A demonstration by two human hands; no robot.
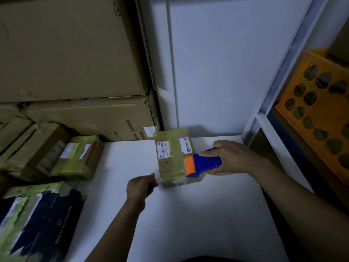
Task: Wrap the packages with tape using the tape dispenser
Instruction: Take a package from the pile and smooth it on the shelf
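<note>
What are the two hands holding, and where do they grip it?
The right hand grips the tape dispenser around its blue rear end. The left hand holds nothing.

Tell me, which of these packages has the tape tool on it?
The small brown box mid-table: the blue-and-orange tape dispenser, gripped by the right hand, rests on it. The other packages lie piled at the left, untouched.

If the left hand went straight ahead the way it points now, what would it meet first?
Most likely the near left side of the taped package, just ahead of the left hand; only bare white table shows between them. Height is unclear from this one view.
</note>
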